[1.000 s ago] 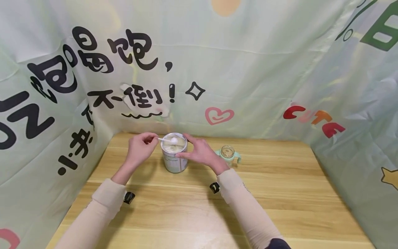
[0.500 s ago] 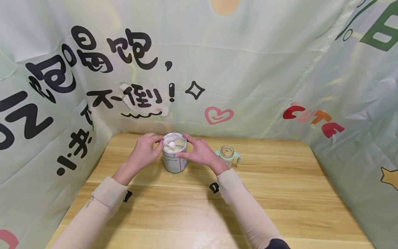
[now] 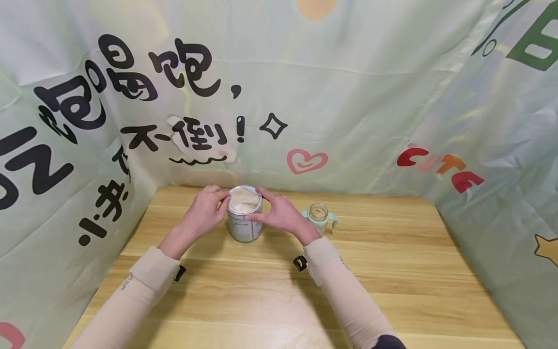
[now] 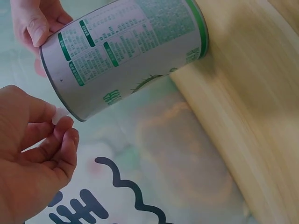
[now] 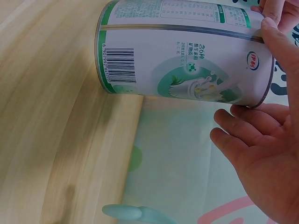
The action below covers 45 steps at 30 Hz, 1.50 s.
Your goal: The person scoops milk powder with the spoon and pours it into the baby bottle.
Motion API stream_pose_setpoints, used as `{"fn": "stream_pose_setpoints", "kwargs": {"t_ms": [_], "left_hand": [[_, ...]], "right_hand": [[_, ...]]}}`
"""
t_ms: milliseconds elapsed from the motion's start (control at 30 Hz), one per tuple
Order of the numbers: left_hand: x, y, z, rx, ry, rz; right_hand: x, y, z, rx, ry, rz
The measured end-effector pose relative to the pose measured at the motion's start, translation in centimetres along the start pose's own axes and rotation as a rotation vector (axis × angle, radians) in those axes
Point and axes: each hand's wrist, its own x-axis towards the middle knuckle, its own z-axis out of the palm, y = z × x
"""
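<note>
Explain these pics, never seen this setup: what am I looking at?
There is no machine: each grip is a person's bare hand. The wide picture comes from a camera worn on the head, looking forward and down. The other two come from cameras on the wrists; they see things sideways, so the can looks tipped, though it stands upright on the table. It is open, with pale powder inside. The left hand pinches the end of a white scoop at the rim; the right hand holds the can near its top. To the right is a cup with pale green handles. Behind hangs printed cloth.
</note>
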Motion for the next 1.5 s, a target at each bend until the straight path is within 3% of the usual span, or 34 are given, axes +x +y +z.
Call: {"fn": "stream_pose_setpoints", "kwargs": {"t_ms": [267, 633, 867, 1167, 1500], "left_hand": [[0.14, 0.33, -0.26, -0.010, -0.039, -0.057], [0.26, 0.49, -0.53, -0.063, -0.045, -0.155], [0.22, 0.55, -0.27, -0.040, -0.053, -0.167], [0.46, 0.66, -0.38, -0.051, -0.016, -0.179], [0.67, 0.13, -0.76, -0.179, 0.072, -0.374]], "right_hand": [[0.05, -0.04, 0.07, 0.003, -0.001, 0.006], [-0.03, -0.28, -0.12, 0.005, -0.013, 0.026], [-0.10, -0.26, -0.02, 0.003, -0.005, 0.026], [-0.13, -0.33, -0.05, 0.003, -0.005, 0.032], [-0.09, -0.26, 0.00, 0.001, -0.007, 0.031]]}}
